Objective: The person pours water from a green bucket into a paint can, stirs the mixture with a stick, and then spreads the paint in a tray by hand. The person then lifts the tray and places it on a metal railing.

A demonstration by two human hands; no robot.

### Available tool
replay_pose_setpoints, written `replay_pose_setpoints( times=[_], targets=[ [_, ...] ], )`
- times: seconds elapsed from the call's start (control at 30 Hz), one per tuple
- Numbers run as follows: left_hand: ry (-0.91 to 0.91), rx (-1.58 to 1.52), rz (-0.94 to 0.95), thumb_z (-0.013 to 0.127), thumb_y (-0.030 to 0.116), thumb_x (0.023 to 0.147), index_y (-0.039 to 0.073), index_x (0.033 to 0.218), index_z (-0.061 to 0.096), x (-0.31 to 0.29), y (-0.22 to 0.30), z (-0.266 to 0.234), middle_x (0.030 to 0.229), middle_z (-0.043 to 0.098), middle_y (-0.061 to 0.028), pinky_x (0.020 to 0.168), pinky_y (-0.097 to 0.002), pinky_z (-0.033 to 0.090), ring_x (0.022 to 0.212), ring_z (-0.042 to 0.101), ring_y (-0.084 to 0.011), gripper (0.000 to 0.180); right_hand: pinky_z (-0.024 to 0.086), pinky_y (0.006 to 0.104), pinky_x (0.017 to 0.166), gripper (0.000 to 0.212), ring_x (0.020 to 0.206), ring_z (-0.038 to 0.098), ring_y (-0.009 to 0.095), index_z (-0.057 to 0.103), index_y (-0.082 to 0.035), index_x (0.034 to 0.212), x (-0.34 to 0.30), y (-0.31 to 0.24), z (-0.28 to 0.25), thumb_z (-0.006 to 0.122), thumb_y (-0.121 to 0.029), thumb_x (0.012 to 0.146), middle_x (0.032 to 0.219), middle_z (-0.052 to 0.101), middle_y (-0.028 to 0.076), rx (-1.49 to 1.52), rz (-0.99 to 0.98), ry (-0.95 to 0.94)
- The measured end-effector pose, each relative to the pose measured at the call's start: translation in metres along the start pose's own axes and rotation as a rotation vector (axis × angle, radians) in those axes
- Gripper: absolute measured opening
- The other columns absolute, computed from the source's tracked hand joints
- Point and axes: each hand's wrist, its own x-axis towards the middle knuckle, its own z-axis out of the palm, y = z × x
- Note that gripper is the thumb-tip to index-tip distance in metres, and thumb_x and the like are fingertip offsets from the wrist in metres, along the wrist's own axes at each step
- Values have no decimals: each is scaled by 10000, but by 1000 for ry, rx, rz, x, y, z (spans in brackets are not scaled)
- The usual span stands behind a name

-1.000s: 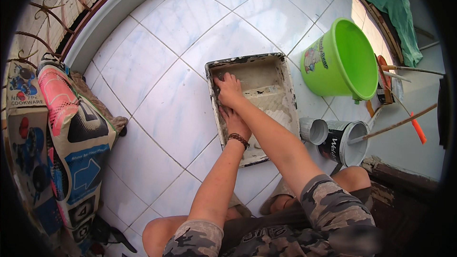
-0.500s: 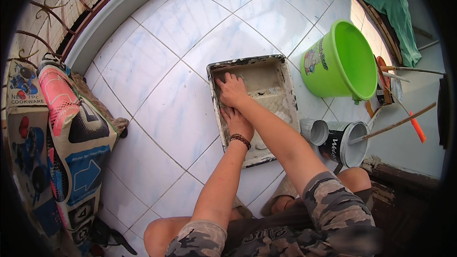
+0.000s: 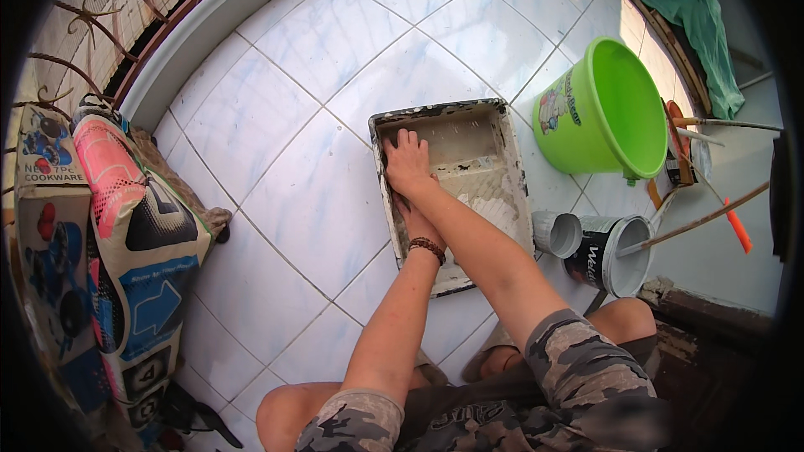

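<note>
A paint-spattered roller tray (image 3: 517, 159) with a worn dark rim lies on the tiled floor in front of me. Inside it, my right hand (image 3: 409, 166) rests near the upper left corner, fingers stretched out along the left inner wall. Just below, my left hand (image 3: 419, 224), with a braided brown bracelet (image 3: 428, 249) at its wrist, lies against the tray's left side. My right forearm crosses over and partly hides its fingers. Neither hand shows a held object, though the space beneath the palms is out of sight. Pale paint residue covers the tray's sloping bottom.
Right of the tray stands a green bucket (image 3: 578, 130). Nearer me are a grey-white cup (image 3: 556, 233) and a paint can (image 3: 590, 253) with a stick (image 3: 703, 219) in it. Packaged boxes and bags (image 3: 155, 243) line the left, below a metal railing (image 3: 109, 33).
My right hand's fingers have drawn closer together along the tray wall. The left hand's fingers are now more covered by the right forearm. The whole view has shifted slightly.
</note>
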Motion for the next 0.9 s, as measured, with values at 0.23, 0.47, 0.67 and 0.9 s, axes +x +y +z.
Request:
replay_pose_setpoints(
  times=[0.23,0.47,0.67,0.9],
  targets=[
    [38,72,-39,527,317,906,83,1517,276,1,6,-1,1572,227,-188,1157,-632,31,1471,122,-390,701,382,444,856,469,1096,464,308,594,-157,1252,-3,21,-3,590,-161,782,1127,505,140,-10,52,13],
    [-19,29,-30,544,288,894,74,1510,291,0,0,2,1565,233,-196,1157,-634,52,1465,122,-412,699,397,449,852,482,1096,477,310,589,-159,1275,-6,10,-5,566,-117,795,1126,506,146,86,-89,-80],
    [73,94,-20,523,265,911,52,1500,293,1,7,5,1550,256,-199,1160,-626,76,1455,162,-407,667,374,493,950,463,1144,462,315,611,-170,1275,1,31,-4,588,-185,813,1170,514,144,166,-74,-8],
    [139,121,-6,527,191,900,10,1443,384,-4,6,17,1490,362,-223,1165,-584,131,1432,225,-421,590,248,583,1119,400,1413,284,389,604,-210,1306,-35,26,-5,522,-285,922,1529,315,188,198,-172,-240]
  ],
)
